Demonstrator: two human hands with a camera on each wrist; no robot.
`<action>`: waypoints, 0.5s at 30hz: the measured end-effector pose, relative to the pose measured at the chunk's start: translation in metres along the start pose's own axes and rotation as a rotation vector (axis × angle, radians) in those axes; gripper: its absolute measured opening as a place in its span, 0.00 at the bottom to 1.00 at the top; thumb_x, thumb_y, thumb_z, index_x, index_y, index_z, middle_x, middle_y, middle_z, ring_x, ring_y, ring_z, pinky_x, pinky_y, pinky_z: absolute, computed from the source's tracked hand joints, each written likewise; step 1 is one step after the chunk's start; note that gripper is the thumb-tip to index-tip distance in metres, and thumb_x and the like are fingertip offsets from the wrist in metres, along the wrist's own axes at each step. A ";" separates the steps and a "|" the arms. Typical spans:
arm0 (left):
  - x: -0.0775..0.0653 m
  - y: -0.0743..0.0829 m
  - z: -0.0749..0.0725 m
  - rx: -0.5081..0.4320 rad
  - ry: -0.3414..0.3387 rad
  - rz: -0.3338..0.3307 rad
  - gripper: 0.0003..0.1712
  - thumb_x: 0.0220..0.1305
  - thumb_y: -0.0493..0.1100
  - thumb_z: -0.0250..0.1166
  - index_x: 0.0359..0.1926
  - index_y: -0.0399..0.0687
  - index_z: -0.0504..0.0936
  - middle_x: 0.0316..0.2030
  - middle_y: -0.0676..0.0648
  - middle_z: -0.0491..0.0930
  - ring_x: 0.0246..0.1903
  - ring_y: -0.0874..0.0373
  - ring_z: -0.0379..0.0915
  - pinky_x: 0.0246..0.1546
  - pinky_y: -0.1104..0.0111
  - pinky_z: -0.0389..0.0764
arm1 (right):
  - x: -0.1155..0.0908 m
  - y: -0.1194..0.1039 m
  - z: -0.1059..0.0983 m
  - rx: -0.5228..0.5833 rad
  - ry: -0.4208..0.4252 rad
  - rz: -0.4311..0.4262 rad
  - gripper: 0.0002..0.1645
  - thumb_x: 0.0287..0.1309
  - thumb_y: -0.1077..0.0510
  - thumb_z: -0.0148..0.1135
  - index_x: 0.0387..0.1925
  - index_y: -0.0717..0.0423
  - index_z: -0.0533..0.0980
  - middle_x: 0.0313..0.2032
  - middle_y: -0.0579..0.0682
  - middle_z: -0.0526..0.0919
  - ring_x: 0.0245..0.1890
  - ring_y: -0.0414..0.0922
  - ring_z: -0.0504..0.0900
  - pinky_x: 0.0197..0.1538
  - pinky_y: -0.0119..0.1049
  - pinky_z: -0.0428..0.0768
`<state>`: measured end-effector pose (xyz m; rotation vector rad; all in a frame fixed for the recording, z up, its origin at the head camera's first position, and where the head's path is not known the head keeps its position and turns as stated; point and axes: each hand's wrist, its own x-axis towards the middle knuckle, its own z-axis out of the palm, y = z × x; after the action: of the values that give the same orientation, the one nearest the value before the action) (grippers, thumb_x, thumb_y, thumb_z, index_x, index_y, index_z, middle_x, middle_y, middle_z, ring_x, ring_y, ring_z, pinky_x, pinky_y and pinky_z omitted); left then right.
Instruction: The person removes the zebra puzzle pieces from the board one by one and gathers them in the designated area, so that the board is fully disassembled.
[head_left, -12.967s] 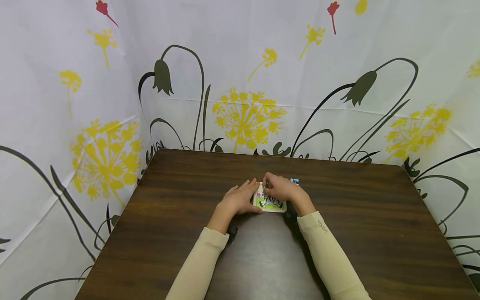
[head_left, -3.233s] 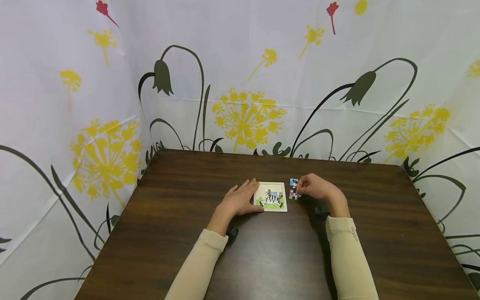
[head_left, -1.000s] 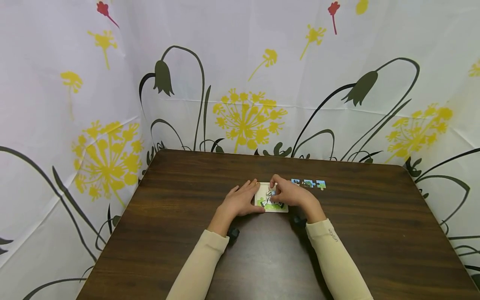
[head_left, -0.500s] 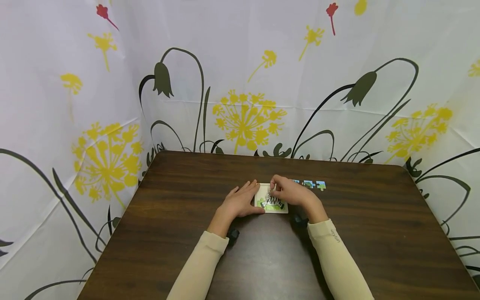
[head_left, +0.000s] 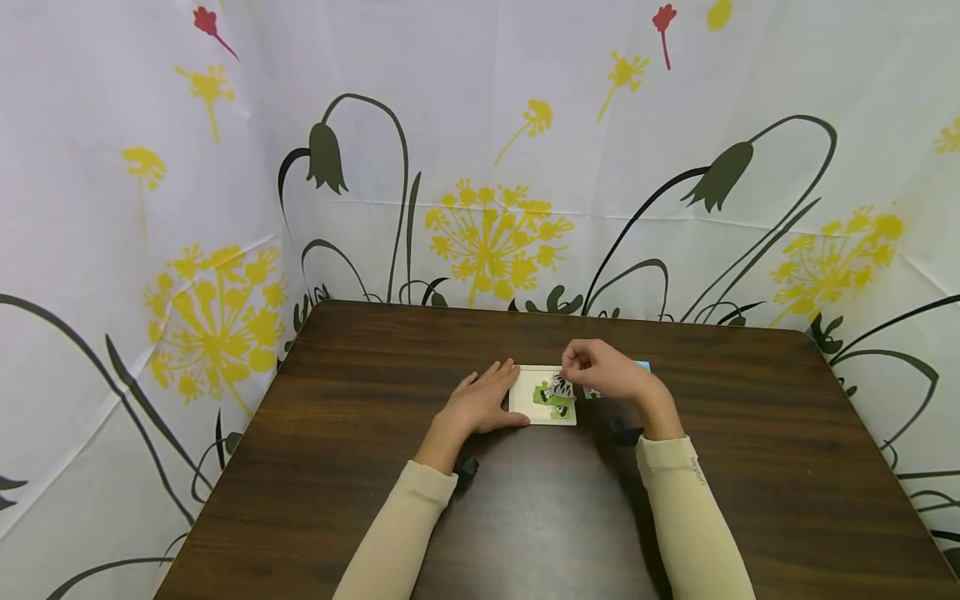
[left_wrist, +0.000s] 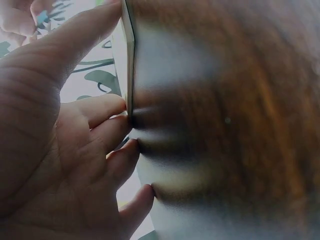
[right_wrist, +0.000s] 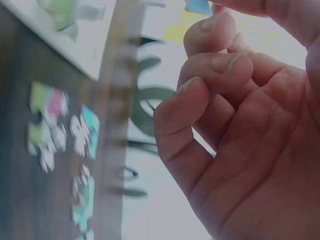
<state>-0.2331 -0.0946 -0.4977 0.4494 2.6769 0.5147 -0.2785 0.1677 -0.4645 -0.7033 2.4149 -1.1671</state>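
My left hand lies spread at the left side of a pale square puzzle tray, its fingertips and thumb at the rim. In the left wrist view the fingers meet the tray's edge and the tabletop. Above the tray's right side, my right hand pinches a puzzle piece with a blue part, between thumb and forefinger. Zebra-striped and green puzzle pieces show just below those fingertips, looking tilted. A green piece is in the tray's lower right.
Right of the tray, a piece with pink and green lies on the dark wooden table. Other loose pieces lie near it, one blue and white; a blue one is partly hidden behind the right hand. A flowered curtain hangs behind the table.
My right hand has moved right from the tray's middle. The zebra pieces have shifted right and broken out of their layout, baring the tray's left part. My left hand has stayed put.
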 end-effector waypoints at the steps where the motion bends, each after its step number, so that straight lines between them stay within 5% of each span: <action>1: 0.000 0.000 0.000 0.001 0.001 0.000 0.58 0.69 0.67 0.71 0.88 0.54 0.53 0.88 0.50 0.47 0.87 0.53 0.42 0.86 0.46 0.47 | -0.003 0.002 -0.004 0.001 0.015 0.004 0.04 0.72 0.61 0.63 0.40 0.59 0.79 0.31 0.50 0.80 0.30 0.46 0.76 0.33 0.34 0.75; 15: 0.001 -0.001 0.002 -0.004 0.007 0.013 0.59 0.69 0.67 0.71 0.88 0.53 0.52 0.88 0.50 0.47 0.87 0.53 0.42 0.86 0.46 0.47 | -0.042 0.027 -0.051 -0.001 0.104 0.087 0.08 0.78 0.61 0.61 0.43 0.64 0.77 0.36 0.61 0.83 0.32 0.49 0.80 0.38 0.38 0.82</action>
<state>-0.2337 -0.0945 -0.5000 0.4652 2.6806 0.5267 -0.2781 0.2377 -0.4516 -0.5441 2.5047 -1.1953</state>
